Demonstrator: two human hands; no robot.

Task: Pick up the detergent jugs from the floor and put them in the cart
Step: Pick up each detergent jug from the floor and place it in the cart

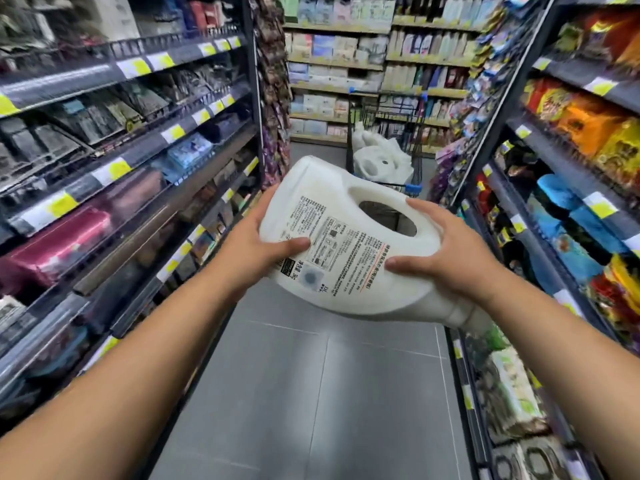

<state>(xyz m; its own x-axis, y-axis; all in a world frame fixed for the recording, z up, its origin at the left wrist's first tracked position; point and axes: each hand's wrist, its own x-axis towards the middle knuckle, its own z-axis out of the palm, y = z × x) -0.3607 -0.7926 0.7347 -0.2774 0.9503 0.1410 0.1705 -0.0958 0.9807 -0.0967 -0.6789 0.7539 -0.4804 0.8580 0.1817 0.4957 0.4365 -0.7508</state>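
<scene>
Bright, even store light; wide-angle bowing and perhaps motion blur on side shelves [104, 140].

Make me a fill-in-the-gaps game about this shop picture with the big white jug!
1. The white jug is held by ____ hands.
2. The jug's printed label faces ____ the camera.
3. The cart at the aisle's far end already holds ____ jugs.
4. The left hand and right hand grip the jug from opposite ____.

Missing words: two; toward; white; sides
</scene>
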